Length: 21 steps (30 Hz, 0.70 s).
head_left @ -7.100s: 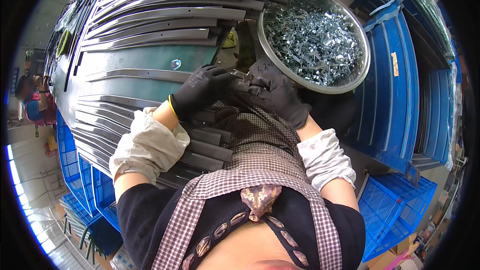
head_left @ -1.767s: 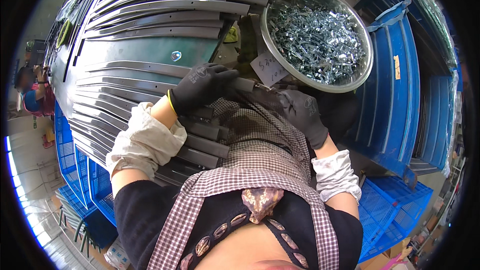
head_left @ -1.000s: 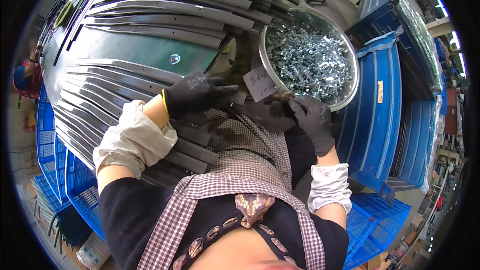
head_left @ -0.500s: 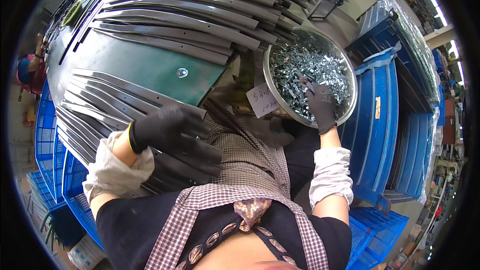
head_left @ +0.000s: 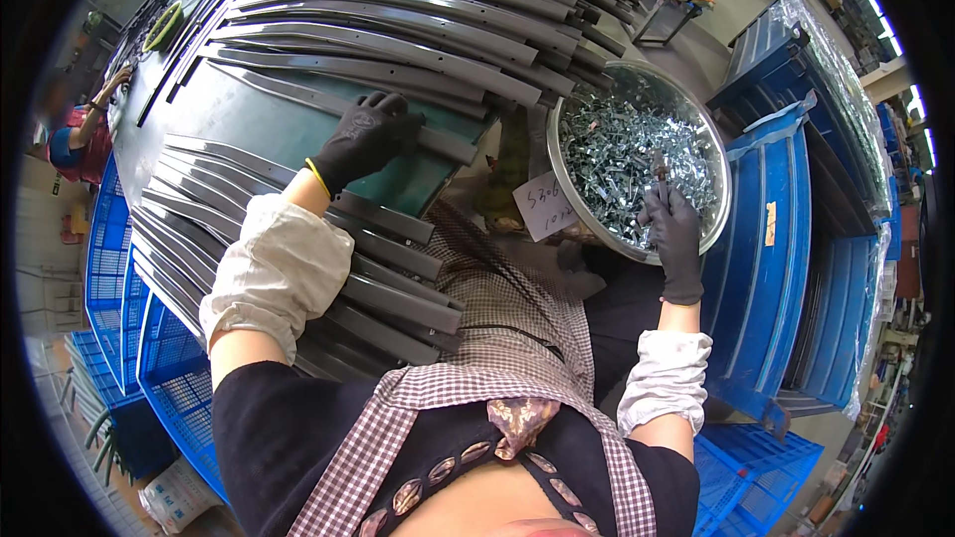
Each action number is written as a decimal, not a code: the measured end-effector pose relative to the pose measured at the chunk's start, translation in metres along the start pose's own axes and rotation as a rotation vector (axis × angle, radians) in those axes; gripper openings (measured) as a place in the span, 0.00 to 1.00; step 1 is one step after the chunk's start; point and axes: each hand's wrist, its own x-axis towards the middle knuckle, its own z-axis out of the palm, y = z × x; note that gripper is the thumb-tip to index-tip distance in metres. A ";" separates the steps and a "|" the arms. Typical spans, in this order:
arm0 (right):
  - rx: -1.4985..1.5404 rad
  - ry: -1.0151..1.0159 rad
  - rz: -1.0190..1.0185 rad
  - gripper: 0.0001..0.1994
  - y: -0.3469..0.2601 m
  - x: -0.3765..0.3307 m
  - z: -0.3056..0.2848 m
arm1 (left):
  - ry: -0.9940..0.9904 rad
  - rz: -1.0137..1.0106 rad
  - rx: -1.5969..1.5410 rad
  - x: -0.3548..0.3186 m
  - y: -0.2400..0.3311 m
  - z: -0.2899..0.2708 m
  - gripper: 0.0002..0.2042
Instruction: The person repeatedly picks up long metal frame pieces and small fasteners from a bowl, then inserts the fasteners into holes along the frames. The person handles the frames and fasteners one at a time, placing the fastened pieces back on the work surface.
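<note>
My left hand [head_left: 368, 139], in a black glove, is closed round the near end of a long dark grey metal strip [head_left: 448, 146] on the green tabletop [head_left: 393, 192]. Other dark strips [head_left: 398, 45] lie in a bank beyond it, with a second bank of strips [head_left: 229, 179] on the near side. My gloved right hand [head_left: 678, 239] is over a round metal basin [head_left: 724, 201] full of small shiny metal clips [head_left: 607, 129]. Pinched at its fingertips is one small metal clip [head_left: 659, 171], pointing away from me.
A piece of white card [head_left: 543, 207] with handwriting hangs by the basin. To the right stands a large blue metal bin [head_left: 751, 268]. Blue plastic crates [head_left: 179, 378] are at the left, and another person's arm [head_left: 95, 119] reaches the table's far left edge.
My left hand has moved from the near strips to the far side and taken hold of a strip, lifting its end away from the far bank. My right hand has drawn back slightly with a clip.
</note>
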 end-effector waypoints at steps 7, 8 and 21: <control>0.250 -0.038 0.032 0.06 0.004 -0.023 0.013 | -0.023 0.101 -0.158 0.005 0.062 0.010 0.16; 0.278 -0.067 0.020 0.06 0.008 -0.028 0.014 | -0.023 0.097 -0.182 0.006 0.067 0.014 0.16; -0.053 -0.366 -0.519 0.09 0.014 -0.100 0.090 | -0.356 0.083 -0.659 0.005 0.148 -0.031 0.15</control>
